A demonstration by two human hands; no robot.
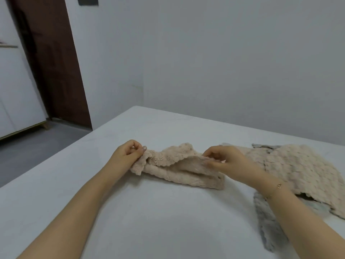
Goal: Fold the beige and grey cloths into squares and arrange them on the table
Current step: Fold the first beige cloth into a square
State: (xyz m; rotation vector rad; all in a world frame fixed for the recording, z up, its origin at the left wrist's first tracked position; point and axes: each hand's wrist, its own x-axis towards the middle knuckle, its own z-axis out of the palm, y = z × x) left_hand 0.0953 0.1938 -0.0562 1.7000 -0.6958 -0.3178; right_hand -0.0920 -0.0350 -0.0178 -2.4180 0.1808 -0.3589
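Note:
A fluffy beige cloth (179,168) lies doubled over in a long strip across the middle of the white table (149,221). My left hand (127,156) pinches its left end, lifted slightly. My right hand (224,161) pinches the upper layer at its right end. To the right, a second beige cloth (298,171) lies spread out on top of a grey cloth (268,227), whose edges show below it and at the back.
The table's left edge runs diagonally, with grey floor beyond it. A plain wall stands behind the table's far edge. A dark brown door (52,68) and a white cabinet (16,94) are at the far left.

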